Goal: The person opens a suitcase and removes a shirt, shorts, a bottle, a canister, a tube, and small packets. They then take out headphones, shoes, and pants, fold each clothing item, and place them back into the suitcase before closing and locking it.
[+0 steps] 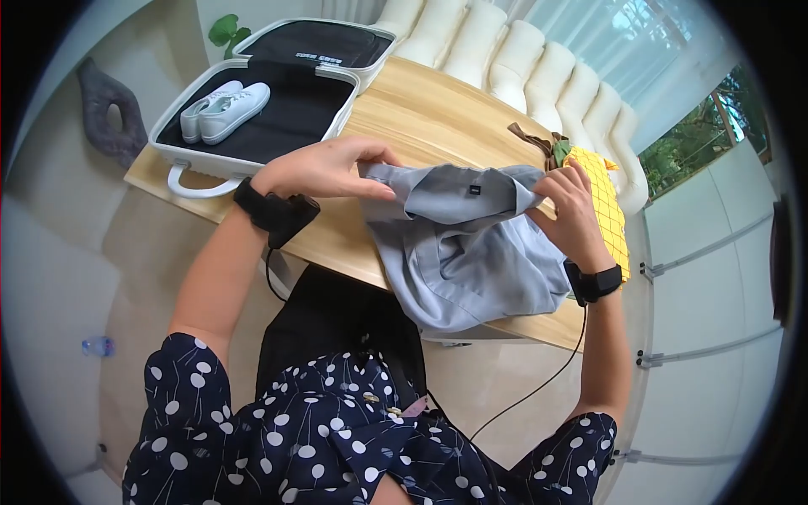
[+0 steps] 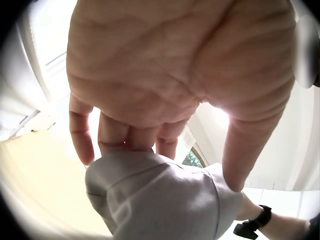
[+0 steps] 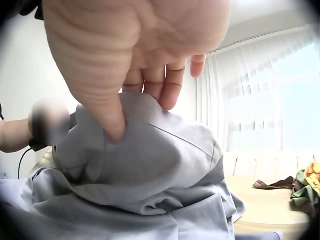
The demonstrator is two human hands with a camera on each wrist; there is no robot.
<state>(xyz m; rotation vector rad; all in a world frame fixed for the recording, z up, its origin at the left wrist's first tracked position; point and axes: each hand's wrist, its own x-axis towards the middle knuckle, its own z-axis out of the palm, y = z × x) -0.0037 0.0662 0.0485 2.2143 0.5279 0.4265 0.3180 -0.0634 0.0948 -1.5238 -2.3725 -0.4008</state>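
Observation:
A grey-blue shirt (image 1: 471,269) with a small dark label inside its neck is held up over the table's front edge, its lower part bunched and hanging over that edge. My left hand (image 1: 332,166) grips the left end of its upper edge. In the left wrist view the thumb (image 2: 240,160) lies on one side of the cloth and the fingers go behind it. At the opposite end my right hand (image 1: 575,210) pinches the fabric. The right wrist view shows that thumb (image 3: 114,117) pressed on the near face, with the fingertips partly hidden behind the folds.
An open white suitcase (image 1: 181,154) with a black lining stands at the table's left end, a pair of white shoes (image 1: 225,111) inside. Yellow checked cloth (image 1: 599,189) and brown and green fabric (image 1: 547,145) lie to the right. A cream padded seat (image 1: 513,63) borders the wooden table (image 1: 421,101).

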